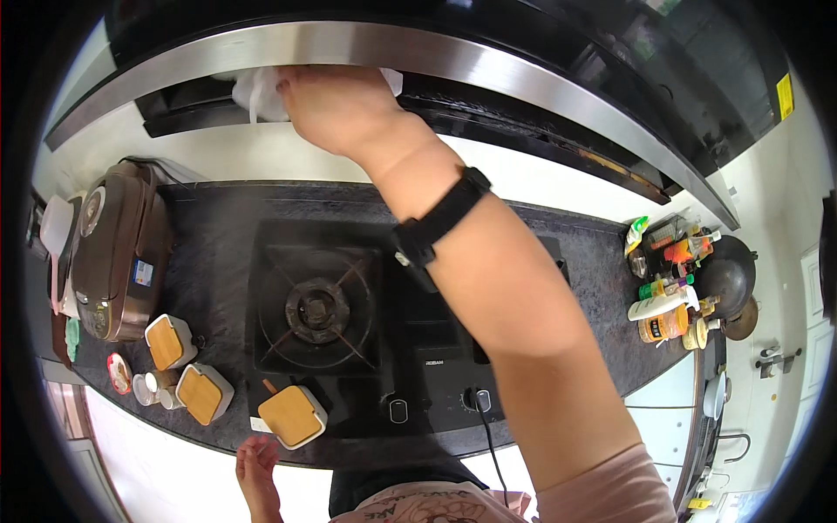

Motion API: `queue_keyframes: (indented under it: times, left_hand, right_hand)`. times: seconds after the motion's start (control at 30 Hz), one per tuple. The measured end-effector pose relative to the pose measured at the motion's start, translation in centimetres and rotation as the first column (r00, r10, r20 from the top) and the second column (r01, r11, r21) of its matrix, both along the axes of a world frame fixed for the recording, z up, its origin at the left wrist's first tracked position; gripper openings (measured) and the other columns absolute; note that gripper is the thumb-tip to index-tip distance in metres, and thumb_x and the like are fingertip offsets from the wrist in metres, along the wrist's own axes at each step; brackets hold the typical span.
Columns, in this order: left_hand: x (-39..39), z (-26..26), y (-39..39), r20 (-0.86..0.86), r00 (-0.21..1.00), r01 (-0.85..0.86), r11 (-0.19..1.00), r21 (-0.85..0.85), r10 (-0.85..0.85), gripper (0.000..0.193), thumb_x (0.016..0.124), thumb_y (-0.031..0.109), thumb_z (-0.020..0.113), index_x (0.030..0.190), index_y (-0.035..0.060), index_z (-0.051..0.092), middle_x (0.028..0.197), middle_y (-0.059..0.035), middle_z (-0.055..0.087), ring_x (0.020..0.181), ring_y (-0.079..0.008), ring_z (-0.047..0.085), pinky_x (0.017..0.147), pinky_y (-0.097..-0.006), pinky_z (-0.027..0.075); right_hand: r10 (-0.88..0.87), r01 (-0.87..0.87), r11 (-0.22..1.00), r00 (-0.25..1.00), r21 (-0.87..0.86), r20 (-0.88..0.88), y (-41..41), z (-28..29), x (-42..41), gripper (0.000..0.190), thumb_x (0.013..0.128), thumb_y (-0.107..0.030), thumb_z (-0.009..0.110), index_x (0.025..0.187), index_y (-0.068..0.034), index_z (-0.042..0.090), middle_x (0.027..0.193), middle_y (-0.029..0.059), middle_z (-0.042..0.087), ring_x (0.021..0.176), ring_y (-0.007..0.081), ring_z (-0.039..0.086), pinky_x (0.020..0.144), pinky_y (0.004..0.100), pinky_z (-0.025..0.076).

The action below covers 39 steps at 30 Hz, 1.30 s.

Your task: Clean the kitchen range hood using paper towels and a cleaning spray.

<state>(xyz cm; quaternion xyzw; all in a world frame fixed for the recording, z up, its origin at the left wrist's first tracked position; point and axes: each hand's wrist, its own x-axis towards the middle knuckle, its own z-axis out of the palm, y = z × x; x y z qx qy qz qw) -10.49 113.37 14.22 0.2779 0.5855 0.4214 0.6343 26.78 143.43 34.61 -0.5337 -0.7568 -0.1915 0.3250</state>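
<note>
My right hand [337, 104] reaches up under the steel front edge of the range hood [405, 46] and grips a white cloth [261, 98], pressed to the hood's dark underside. The steel edge hides part of the fingers and cloth. A black band circles that wrist. Low in the view, my left hand [257, 457] is by the counter's front edge with its fingers curled together; whether something small is between them is unclear. Just above it, a white container with a wooden lid [292, 416] stands on the corner of the black gas cooktop [418, 340].
A brown rice cooker [118, 255] stands at the left. Near it are wooden-lidded containers [204, 394] and small jars [145, 389]. Bottles [664, 325] and a dark wok [726, 274] are at the right. A black cable [492, 451] hangs before the cooktop.
</note>
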Motion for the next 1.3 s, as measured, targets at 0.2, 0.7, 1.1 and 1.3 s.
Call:
queue_keyframes:
  times: [0.2,0.7,1.1,1.3]
  left_hand:
    - [-3.2,-0.4,0.6,-0.06,0.985,-0.159,0.986,0.053,0.162,0.029,0.096,0.026,0.045,0.115,0.0059,0.051,0.107,-0.0067,0.059,0.093,-0.0179,0.06,0.078,-0.0293,0.047]
    - [-8.3,-4.1,-1.8,-0.028,0.91,-0.414,0.904,-0.105,0.413,0.026,0.095,0.024,0.047,0.112,0.0042,0.051,0.104,-0.0092,0.061,0.088,-0.0174,0.061,0.072,-0.0266,0.048]
    - [-12.2,-2.9,-1.3,0.073,0.909,-0.408,0.912,-0.044,0.411,0.029,0.094,0.025,0.048,0.114,0.004,0.05,0.109,-0.0089,0.058,0.092,-0.0178,0.059,0.076,-0.0298,0.047]
    - [-13.9,-2.4,-3.8,-0.031,0.924,-0.383,0.922,-0.052,0.382,0.05,0.095,0.032,0.041,0.129,-0.005,0.039,0.129,-0.0203,0.045,0.119,-0.0358,0.044,0.099,-0.0476,0.035]
  right_hand:
    - [-0.433,0.448,0.885,0.892,-0.126,0.134,-10.4,-1.4,13.9,0.02,0.086,-0.018,0.051,0.081,0.0,0.059,0.08,0.0206,0.06,0.073,0.0353,0.058,0.067,0.0436,0.048]
    - [-0.351,0.101,0.931,0.508,0.35,0.786,-2.1,2.0,5.3,0.007,0.078,-0.005,0.053,0.083,0.0,0.054,0.071,0.0159,0.05,0.07,0.0324,0.054,0.068,0.0419,0.046]
    - [-0.172,0.141,0.982,0.939,0.124,0.298,6.2,4.9,-10.8,0.024,0.086,-0.019,0.047,0.096,-0.003,0.062,0.09,0.0193,0.063,0.084,0.0355,0.061,0.077,0.0416,0.048]
    - [0.089,-0.1,0.967,0.995,0.235,0.054,11.6,0.2,-12.2,0.02,0.081,-0.014,0.052,0.095,-0.005,0.064,0.093,0.0167,0.064,0.087,0.0333,0.061,0.077,0.0406,0.048]
